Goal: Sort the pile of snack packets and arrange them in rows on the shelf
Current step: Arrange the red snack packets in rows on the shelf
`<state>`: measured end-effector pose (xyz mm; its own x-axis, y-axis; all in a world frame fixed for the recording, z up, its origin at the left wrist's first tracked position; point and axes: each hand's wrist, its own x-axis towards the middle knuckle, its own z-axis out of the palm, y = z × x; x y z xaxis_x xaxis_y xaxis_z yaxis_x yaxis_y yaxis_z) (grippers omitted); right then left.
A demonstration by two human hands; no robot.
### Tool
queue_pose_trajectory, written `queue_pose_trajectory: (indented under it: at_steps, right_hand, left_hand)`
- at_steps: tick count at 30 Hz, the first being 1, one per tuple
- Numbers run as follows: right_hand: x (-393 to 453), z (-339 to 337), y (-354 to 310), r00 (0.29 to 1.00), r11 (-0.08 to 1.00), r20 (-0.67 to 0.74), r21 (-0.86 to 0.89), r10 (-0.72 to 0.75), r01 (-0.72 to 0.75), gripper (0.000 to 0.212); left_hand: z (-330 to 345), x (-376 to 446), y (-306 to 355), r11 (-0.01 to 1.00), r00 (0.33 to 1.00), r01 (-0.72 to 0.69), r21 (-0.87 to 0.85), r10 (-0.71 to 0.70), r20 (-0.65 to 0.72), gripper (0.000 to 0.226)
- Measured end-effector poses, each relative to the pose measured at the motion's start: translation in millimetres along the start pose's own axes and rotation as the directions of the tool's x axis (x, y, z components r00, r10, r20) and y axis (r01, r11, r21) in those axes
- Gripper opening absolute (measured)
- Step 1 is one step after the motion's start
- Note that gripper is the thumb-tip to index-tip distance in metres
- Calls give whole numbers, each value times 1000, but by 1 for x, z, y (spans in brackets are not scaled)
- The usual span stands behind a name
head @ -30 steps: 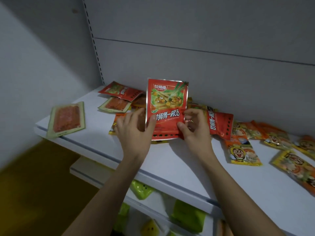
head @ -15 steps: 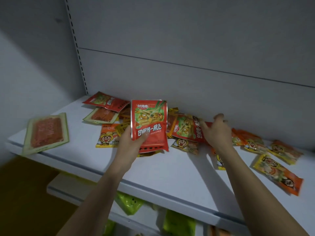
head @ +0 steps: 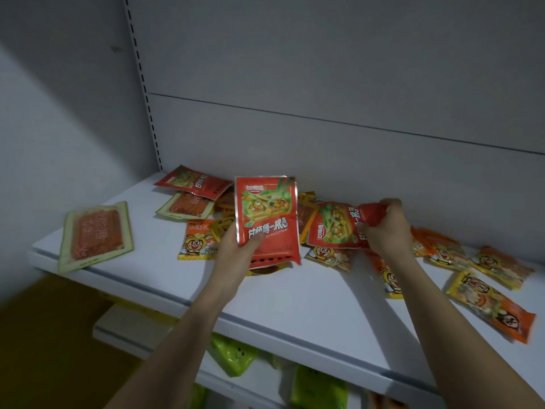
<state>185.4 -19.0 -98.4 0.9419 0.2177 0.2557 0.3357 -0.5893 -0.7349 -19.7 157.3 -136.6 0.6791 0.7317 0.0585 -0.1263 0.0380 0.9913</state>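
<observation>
Holding one red packet upright, left hand; right hand apparently grips another red packet.

red packet upright, second red packet sideways, pile on shelf.

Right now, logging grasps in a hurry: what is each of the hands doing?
Left hand: holds an upright red snack packet.
Right hand: grips a second red packet in the pile.

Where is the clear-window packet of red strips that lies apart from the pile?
Head view, far left: the clear-window packet lies flat near the shelf's front-left corner, apart from the pile.
</observation>
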Motion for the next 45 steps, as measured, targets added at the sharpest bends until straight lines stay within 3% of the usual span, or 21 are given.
queue_pose_trajectory:
  at_steps: [3, 6, 8, 11, 15, 19, 22, 24, 25, 27, 29, 31, 35, 37, 40, 43, 45]
  right_hand:
    - [7, -25, -7, 999, 938, -46, 344, -13, 28, 60]
    - [12, -58, -20, 999, 797, -24, 602, -43, 49, 58]
    - [12, -75, -29, 984, 804, 64, 586, -168, 99, 56]
    - [10, -83, -46, 879, 833, 312, 531, -361, 153, 55]
    - [3, -74, -73, 690, 864, 560, 462, -458, 199, 54]
    - [0, -47, -101, 559, 859, 653, 408, -512, 310, 54]
    - [-4, -15, -125, 475, 827, 678, 434, -561, 358, 55]
    - [-6, 8, -141, 440, 816, 688, 468, -578, 340, 55]
    - [-7, 20, -149, 449, 807, 671, 488, -590, 332, 56]
    - [-6, 45, -162, 549, 777, 574, 572, -608, 262, 63]
    - [-7, 72, -175, 702, 727, 494, 685, -513, 50, 71]
    - [-15, 98, -191, 780, 650, 505, 740, -369, -171, 71]
    - [-42, 151, -228, 759, 491, 613, 742, -220, -457, 53]
    - [-55, 176, -243, 735, 481, 654, 709, -178, -515, 52]
    - [-55, 204, -252, 727, 653, 650, 651, -219, -386, 41]
    - [-24, 213, -255, 854, 876, 430, 478, -292, 59, 29]
    - [1, 223, -252, 859, 938, 402, 267, -318, 222, 28]
  left_hand:
    - [-3, 1, 15, 999, 999, -40, 2, 40, -18, 35]
    - [-6, 6, 39, 982, 983, -185, -36, 185, -3, 62]
    - [-5, 10, 55, 967, 967, -254, 10, 254, 23, 66]
    - [1, 15, 71, 946, 964, -259, 197, 242, 106, 43]
    - [14, 5, 87, 965, 977, -94, 245, 41, 210, 21]
    - [3, -1, 89, 959, 953, -50, 281, -39, 301, 36]
    - [-15, 1, 84, 962, 970, -41, 271, -26, 242, 20]
    - [-35, 5, 83, 958, 983, -37, 284, -16, 182, 21]
    - [-47, 8, 84, 958, 989, -41, 283, -1, 148, 23]
    - [-74, 18, 85, 976, 998, -59, 212, 52, 36, 37]
    - [-101, 30, 86, 996, 990, -62, 70, 70, -124, 46]
    - [-120, 41, 88, 996, 971, -92, -6, 88, -221, 44]
    - [-133, 67, 87, 992, 964, -126, -22, 117, -240, 50]
    - [-139, 84, 83, 991, 952, -131, -41, 114, -284, 37]
    - [-160, 107, 78, 982, 909, -189, 18, 182, -375, 18]
    - [-188, 126, 78, 975, 892, -194, 105, 220, -395, 23]
    - [-201, 138, 77, 974, 895, -178, 138, 219, -388, 26]
